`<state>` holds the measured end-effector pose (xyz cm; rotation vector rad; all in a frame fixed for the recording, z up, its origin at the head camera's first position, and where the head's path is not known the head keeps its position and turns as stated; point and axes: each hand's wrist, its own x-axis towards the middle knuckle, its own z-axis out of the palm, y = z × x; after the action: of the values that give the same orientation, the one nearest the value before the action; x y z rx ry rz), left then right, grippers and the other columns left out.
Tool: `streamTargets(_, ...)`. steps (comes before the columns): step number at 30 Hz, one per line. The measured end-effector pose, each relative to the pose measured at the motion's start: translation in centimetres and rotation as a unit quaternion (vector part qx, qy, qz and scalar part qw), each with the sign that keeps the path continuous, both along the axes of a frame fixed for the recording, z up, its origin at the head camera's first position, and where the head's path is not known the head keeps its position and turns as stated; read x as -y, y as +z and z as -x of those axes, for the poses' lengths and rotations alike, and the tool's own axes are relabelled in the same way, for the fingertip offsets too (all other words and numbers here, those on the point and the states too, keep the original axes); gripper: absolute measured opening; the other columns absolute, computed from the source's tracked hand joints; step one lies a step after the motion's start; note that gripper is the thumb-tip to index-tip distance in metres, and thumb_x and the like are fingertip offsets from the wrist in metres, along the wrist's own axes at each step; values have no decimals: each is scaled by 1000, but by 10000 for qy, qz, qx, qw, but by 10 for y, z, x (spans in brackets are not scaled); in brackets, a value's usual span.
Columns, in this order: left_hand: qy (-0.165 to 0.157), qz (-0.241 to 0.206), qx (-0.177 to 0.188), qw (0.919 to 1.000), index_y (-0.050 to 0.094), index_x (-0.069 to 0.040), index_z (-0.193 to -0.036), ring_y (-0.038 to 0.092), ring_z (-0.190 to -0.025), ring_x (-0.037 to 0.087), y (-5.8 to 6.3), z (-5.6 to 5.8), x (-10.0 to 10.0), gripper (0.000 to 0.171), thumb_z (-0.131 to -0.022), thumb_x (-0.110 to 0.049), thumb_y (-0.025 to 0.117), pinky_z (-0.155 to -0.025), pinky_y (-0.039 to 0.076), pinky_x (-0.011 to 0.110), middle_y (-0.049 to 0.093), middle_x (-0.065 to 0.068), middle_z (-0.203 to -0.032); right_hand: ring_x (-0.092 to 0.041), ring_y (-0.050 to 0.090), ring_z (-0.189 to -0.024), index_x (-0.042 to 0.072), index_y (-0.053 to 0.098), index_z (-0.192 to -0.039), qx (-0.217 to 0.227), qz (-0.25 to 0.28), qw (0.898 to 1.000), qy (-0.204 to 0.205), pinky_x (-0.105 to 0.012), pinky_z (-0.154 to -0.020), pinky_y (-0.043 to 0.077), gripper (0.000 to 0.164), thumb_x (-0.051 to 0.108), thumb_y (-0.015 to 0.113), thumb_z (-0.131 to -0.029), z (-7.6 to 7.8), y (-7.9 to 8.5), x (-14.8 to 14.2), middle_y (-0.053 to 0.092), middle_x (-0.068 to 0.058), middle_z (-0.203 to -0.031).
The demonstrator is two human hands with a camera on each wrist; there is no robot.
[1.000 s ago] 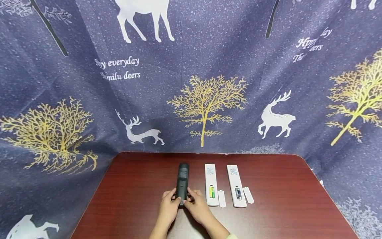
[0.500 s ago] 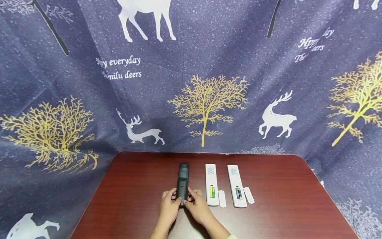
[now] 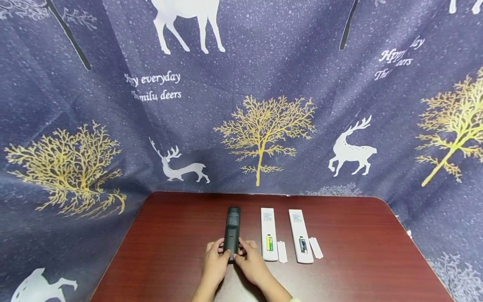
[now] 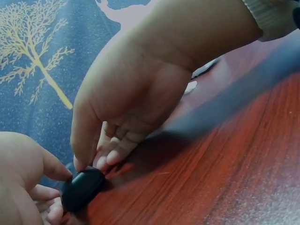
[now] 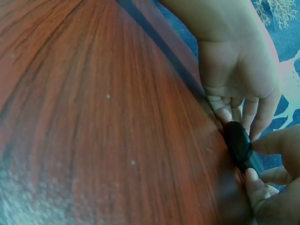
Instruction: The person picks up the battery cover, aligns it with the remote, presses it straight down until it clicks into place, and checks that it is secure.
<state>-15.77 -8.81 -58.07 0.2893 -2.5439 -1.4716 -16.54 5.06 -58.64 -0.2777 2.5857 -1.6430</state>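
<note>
A black remote control [image 3: 232,235] lies back side up on the table, its near end between both hands. My left hand [image 3: 216,263] grips it from the left, thumb on the back and fingers along the side. From the right my right hand [image 3: 250,261] holds the same end, its thumb close to the left one. In the left wrist view the rounded end of the black remote [image 4: 83,187] shows between the fingertips of both hands. The right wrist view has that end [image 5: 237,143] low at the table surface. Its button side is hidden underneath.
Right of the hands lies a white remote [image 3: 268,224] with a yellow-green battery [image 3: 269,243] in its uncovered compartment, a loose cover [image 3: 281,251] beside it. Further right is another white remote [image 3: 297,226] with a dark battery [image 3: 303,246] and its cover [image 3: 316,248]. A patterned cloth [image 3: 234,138] hangs behind the table.
The head view has drifted slightly, shifting everything a little to the right. Both hands keep the same hold on the black remote.
</note>
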Motion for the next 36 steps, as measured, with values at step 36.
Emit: streamTargets(36,-59,-2141,92,9767,62,3,-107,57,-82,10,16,-9,-8,22,-85,3,61,-68,47,21,67,18,-100,-5,60,-80,1,65,-108,3,774,9968,-173,-19,-67,53,18,10,66,-93,-15,29,-12,65,-10,-98)
